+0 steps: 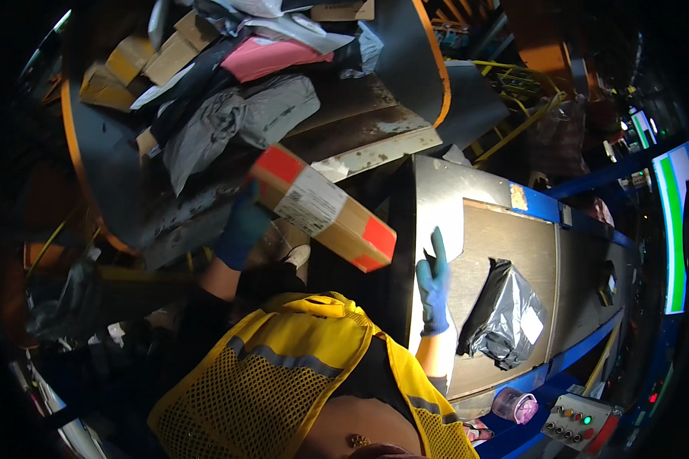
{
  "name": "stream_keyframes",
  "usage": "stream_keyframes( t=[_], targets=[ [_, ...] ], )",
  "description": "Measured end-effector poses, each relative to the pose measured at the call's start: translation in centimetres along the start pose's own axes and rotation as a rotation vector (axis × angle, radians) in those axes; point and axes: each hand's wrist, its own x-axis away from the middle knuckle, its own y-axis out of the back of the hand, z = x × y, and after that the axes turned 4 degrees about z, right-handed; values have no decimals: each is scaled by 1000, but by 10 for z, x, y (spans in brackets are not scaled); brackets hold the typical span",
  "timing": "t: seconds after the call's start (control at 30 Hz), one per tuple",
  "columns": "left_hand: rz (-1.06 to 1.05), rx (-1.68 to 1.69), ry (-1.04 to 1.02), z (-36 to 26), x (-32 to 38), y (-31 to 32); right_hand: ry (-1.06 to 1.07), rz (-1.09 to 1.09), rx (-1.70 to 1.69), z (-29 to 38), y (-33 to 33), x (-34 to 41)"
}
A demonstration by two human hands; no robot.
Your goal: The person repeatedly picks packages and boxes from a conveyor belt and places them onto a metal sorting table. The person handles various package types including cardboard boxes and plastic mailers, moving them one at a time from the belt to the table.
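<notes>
My left hand, in a blue-green work glove, grips one end of a long brown cardboard box. Red patches mark both ends of the box, and a white label bearing print lies across its middle. It hangs slantwise in the air in front of my body. My right hand, gloved alike, holds nothing and has its fingers apart over the brightly lit near end of a conveyor belt. Beyond it on the belt lies a black plastic mailer bag with a white label.
A worn metal chute with orange edging carries several parcels, among them a pink mailer and a grey bag. Blue rails flank the belt. A control box and a clear plastic tub sit at lower right, below a lit screen.
</notes>
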Motion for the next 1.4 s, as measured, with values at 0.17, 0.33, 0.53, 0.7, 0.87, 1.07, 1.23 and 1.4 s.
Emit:
stream_keyframes(
  t=[0.17,0.33,0.53,0.7,0.87,1.07,1.23,1.4],
  targets=[
    [-91,-444,104,10,19,-90,-181,676,-339,65,-51,-26],
    [271,-1588,-667,-34,-16,-56,-410,364,-646,65,-65,1],
    [-147,-2214,-898,-156,-92,35,-638,-294,-690,31,-53,34],
    [-73,-2117,-902,-167,-104,70,-446,-529,-869,-45,-13,67],
    [-230,-1884,-872,-163,-70,80,-542,-839,-632,-140,78,90],
    [-377,-1518,-529,-162,-2,93,-618,-969,178,-111,97,78],
    [-68,-1294,-303,-115,55,25,-226,-803,171,-51,22,26],
    [244,-789,-93,-64,66,-47,-501,286,-912,-12,-101,-22]
  ],
)
